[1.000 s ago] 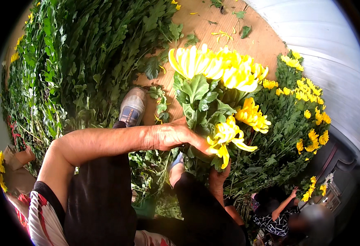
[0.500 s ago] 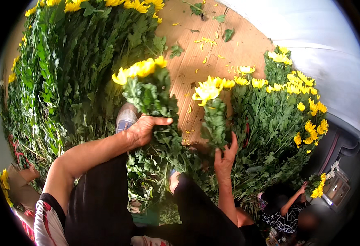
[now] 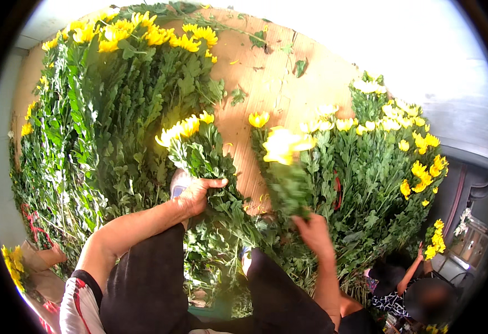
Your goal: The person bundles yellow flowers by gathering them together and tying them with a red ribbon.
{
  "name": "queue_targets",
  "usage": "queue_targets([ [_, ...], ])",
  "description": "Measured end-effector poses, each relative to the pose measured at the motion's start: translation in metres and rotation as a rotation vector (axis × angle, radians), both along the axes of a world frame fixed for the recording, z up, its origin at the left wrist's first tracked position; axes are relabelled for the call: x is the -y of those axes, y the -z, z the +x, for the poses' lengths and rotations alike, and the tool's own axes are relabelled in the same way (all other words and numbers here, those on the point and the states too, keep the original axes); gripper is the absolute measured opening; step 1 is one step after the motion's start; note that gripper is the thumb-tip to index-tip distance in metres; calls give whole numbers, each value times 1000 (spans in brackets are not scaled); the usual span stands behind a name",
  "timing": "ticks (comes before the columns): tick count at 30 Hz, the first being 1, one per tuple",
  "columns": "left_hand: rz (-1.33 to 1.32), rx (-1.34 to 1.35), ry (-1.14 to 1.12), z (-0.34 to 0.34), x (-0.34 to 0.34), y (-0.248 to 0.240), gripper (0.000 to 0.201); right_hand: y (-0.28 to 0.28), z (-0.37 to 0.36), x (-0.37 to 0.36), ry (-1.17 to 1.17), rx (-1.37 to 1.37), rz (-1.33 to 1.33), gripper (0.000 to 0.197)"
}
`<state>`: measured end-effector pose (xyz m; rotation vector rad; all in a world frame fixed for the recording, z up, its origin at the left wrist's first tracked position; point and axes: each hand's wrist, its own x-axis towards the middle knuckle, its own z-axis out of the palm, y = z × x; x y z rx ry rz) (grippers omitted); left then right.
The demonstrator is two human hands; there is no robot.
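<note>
My left hand (image 3: 198, 195) is closed round a bunch of yellow chrysanthemums (image 3: 199, 153), its thumb stretched across the leafy stems. The heads of that bunch lean up and to the left. My right hand (image 3: 313, 231), partly blurred, grips more yellow chrysanthemums (image 3: 288, 186) low on their leafy stems; motion smears their blooms and leaves. Just left of those blooms, a single chrysanthemum (image 3: 259, 119) stands up. Below my hands, lower stems and leaves lie between my knees, where the stem ends cannot be made out.
A large pile of chrysanthemums (image 3: 110, 111) fills the left, and another pile (image 3: 366, 183) lies on the right. Brown cardboard (image 3: 271, 67) with fallen leaves shows between them. Two other people, one with a patterned garment (image 3: 385, 303), sit at lower left and lower right.
My right hand has moved down and slightly right, with its chrysanthemums now blurred. A single bloom has come into sight beside them. The left hand keeps its bunch; the whole view has shifted.
</note>
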<state>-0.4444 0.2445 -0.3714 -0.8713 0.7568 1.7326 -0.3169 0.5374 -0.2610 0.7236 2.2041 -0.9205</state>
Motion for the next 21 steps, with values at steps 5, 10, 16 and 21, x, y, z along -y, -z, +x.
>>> queue_targets([
  [5, -33, -133, 31, 4, -6, 9, 35, -109, -42, -69, 516, -565, 56, 35],
  [10, 51, -69, 12, 0, -8, 9, 38, -222, -94, -201, 706, -1347, -176, 32],
  [16, 9, -34, 58, -1, 3, 12, 36, -186, -260, -104, 723, -1323, -480, 43],
  [21, 102, 16, 13, 0, -1, 13, 29, -76, -284, 13, -202, -685, 126, 38],
])
